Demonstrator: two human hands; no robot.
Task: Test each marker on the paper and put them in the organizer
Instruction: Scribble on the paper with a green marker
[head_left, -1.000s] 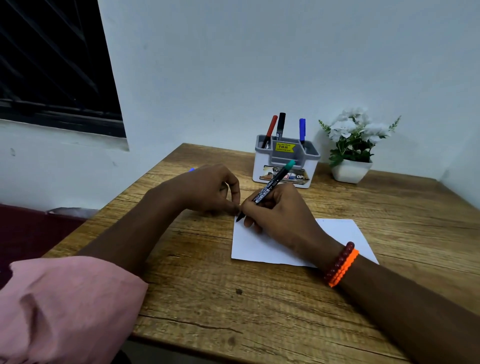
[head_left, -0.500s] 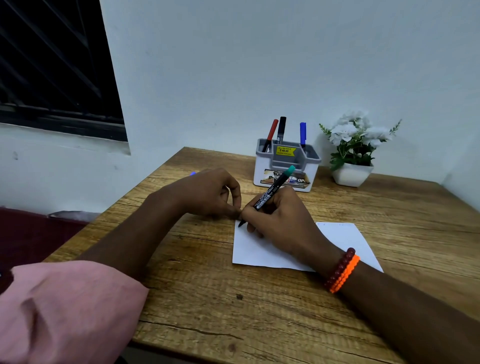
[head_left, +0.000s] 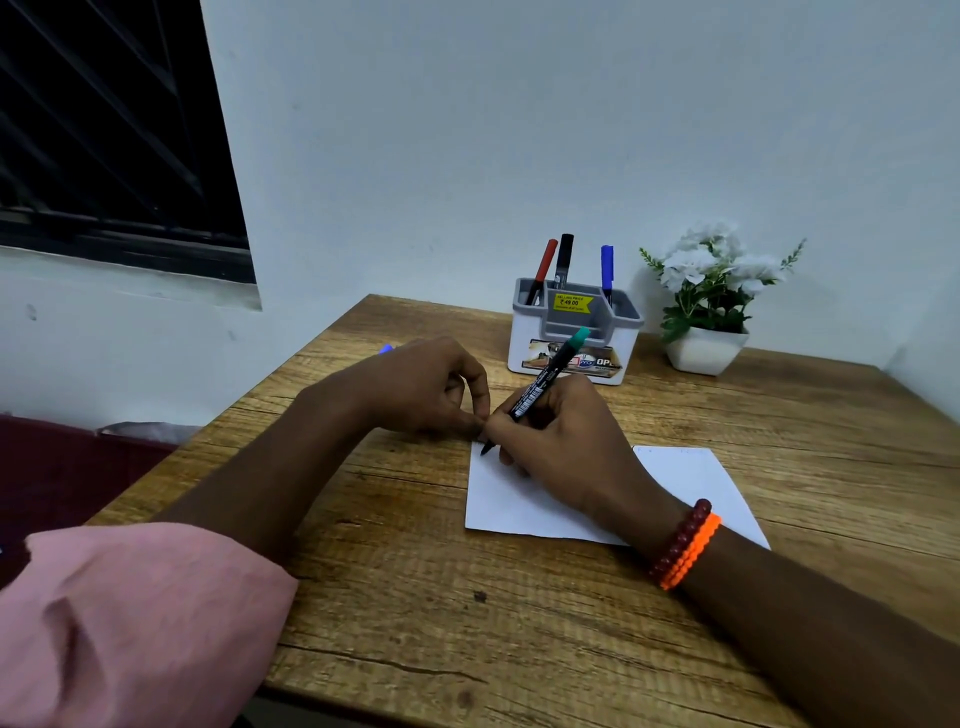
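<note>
Wooden table (head_left: 519, 623) is noted against a white wall. A green-ended marker (head_left: 545, 382) is gripped by the right hand (head_left: 566, 441), tip on the paper's (head_left: 685, 478) far-left corner. That corner is pinned by the left hand's (head_left: 421, 387) curled fingers. An organizer (head_left: 574, 338), holding three markers, stands beyond.

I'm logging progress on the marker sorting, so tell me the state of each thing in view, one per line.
green marker: uncapped, gripped by the right hand, tip on the paper
paper: flat on the table, no marks that I can make out
left hand: fingers curled at the paper's corner
organizer: upright, holding three markers
red marker: capped, leaning
black marker: capped, upright
blue marker: capped, upright
</note>
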